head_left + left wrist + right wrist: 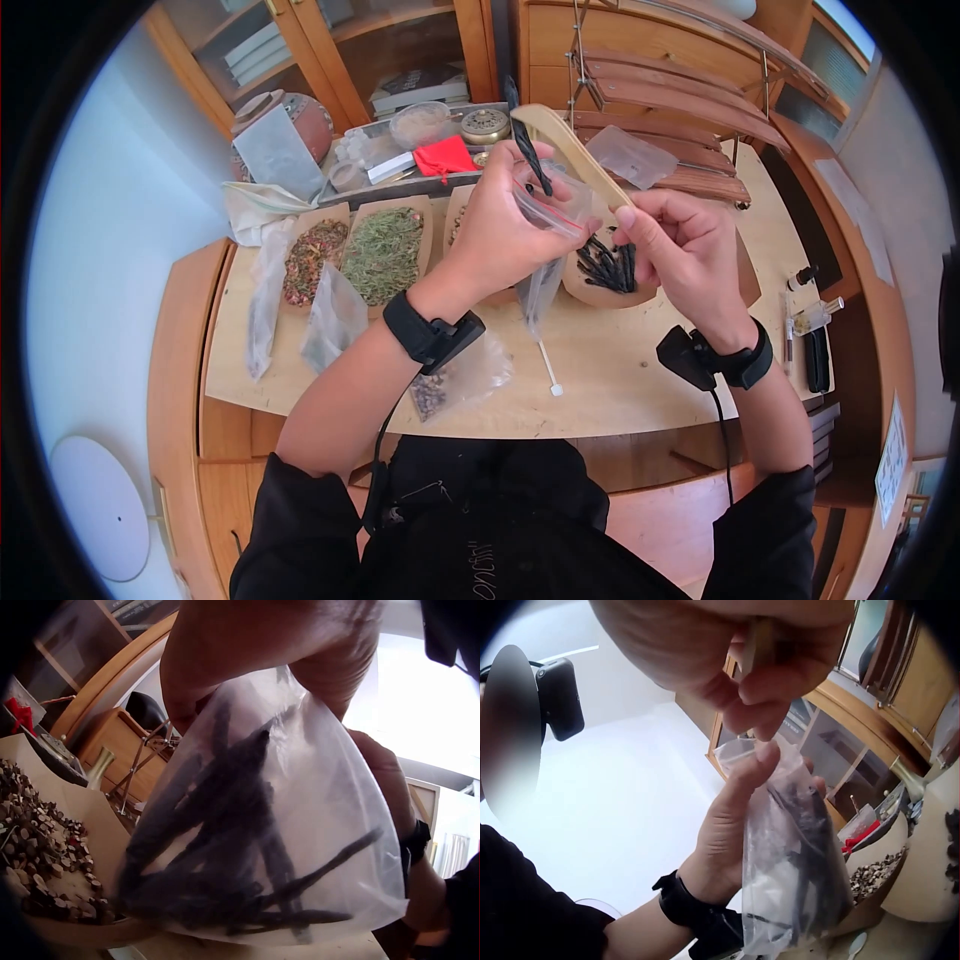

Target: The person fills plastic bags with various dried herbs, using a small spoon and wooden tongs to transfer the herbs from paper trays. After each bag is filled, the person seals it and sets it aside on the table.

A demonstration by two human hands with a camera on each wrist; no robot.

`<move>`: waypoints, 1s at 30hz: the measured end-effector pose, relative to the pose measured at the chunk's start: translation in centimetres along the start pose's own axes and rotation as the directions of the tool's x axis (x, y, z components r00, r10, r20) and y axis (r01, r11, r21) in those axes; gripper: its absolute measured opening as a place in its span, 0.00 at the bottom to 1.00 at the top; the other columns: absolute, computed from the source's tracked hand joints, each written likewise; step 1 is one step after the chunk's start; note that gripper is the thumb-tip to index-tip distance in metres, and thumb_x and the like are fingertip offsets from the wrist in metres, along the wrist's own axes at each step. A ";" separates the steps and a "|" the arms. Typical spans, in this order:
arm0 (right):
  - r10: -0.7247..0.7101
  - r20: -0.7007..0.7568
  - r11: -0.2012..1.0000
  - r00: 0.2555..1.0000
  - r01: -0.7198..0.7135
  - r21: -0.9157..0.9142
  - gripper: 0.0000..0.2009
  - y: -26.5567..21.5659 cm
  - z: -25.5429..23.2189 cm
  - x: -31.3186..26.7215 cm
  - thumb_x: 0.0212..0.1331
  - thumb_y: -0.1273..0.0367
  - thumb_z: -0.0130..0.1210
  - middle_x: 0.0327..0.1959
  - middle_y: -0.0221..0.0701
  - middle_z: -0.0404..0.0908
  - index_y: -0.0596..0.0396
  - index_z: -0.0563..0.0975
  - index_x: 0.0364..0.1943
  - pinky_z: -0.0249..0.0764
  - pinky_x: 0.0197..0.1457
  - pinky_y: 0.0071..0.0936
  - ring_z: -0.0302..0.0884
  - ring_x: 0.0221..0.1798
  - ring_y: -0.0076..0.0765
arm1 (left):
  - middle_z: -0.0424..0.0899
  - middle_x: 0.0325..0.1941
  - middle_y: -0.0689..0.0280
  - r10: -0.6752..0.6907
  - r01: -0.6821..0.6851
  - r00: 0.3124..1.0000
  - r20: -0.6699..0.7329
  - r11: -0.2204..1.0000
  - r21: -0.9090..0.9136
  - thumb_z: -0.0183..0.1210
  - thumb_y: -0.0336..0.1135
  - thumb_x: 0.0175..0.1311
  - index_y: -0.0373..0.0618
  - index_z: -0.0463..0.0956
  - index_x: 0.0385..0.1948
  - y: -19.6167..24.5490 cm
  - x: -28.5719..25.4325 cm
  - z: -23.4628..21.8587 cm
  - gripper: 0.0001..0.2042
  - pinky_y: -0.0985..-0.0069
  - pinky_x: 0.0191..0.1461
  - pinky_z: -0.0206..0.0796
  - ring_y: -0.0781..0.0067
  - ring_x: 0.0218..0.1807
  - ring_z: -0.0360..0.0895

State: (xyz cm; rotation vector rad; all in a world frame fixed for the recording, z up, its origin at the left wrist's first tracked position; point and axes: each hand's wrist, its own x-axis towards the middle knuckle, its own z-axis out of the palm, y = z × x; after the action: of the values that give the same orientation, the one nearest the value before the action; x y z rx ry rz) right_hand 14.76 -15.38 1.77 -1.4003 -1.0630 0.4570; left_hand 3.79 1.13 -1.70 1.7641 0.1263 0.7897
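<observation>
My left hand [495,222] grips a clear zip bag [337,787] near its top; several dark, wrinkled sticks [225,795] lie criss-crossed inside it. One long dark stick [530,145] stands up at the bag's mouth, beside the pale ends of wooden tongs [570,145]. The tongs are pinched in my right hand [695,250], on the bag's right side. Below the hands, more dark sticks [612,265] lie in a paper tray. In the right wrist view, the left thumb presses the bag's upper edge, just under my right hand [705,660].
Paper trays of reddish herbs [315,262] and green herbs [383,255] stand left. Empty-looking bags [338,318] and a bag of small pieces [430,395] lie in front. A grey tray [440,187] holds a red pouch [444,157] behind. Right are a slatted rack [680,105] and bottles [815,316].
</observation>
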 end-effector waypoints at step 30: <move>0.246 0.183 0.583 0.952 0.006 -0.812 0.09 1.3 -5.6 -0.8 0.48 0.72 0.60 0.15 0.49 0.75 0.66 0.80 0.20 0.73 0.30 0.35 0.77 0.21 0.49 | 0.75 0.34 0.67 0.069 -0.069 0.996 -0.051 0.998 0.000 0.71 0.30 0.48 0.40 0.60 0.50 0.1 0.3 -1.0 0.30 0.81 0.43 0.67 0.81 0.37 0.70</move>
State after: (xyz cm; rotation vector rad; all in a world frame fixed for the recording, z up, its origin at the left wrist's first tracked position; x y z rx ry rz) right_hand 19.26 -18.97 1.22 -2.2945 -1.5167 0.2608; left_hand 3.41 2.09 -1.38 1.7546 0.0991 0.8847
